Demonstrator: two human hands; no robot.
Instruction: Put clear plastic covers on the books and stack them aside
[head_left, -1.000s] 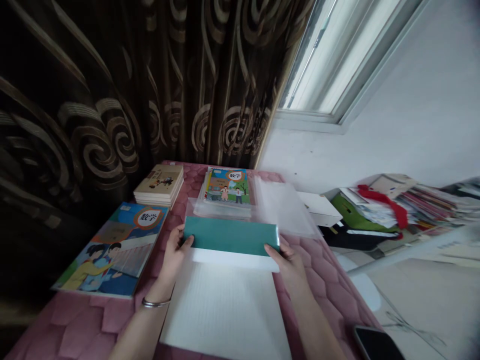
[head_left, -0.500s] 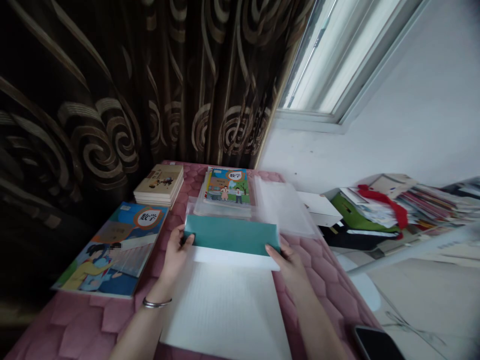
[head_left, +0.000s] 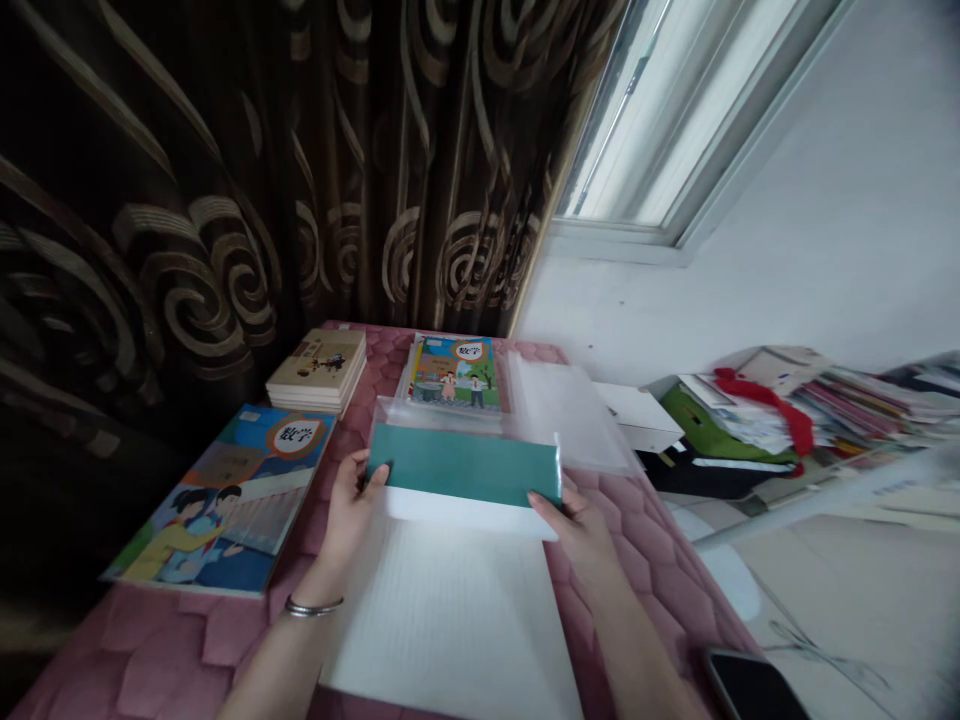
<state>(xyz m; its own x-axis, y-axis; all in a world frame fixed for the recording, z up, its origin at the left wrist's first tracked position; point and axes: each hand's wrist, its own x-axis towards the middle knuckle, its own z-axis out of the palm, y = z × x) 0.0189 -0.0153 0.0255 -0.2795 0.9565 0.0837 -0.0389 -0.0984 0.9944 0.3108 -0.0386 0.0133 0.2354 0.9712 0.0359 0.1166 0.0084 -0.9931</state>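
Observation:
A green-covered book with a white lower strip is held up between my two hands, tilted toward me. Clear plastic shows along its top and right edge, like a book cover. My left hand pinches its left end, thumb on the green face and fingers behind. At the right end, my right hand grips in the same way. Below the book lies a flat white ribbed board or sheet; I cannot tell which. Just beyond are more clear plastic sleeves.
On the pink quilted cloth lie a blue picture-cover textbook at left, a stack of tan books and another textbook at the back. A phone rests at the lower right. A white box stands past the right edge.
The book has shifted very slightly in my hands, its green face tilting a little. Both hands keep their grip on the ends, and everything else stays put.

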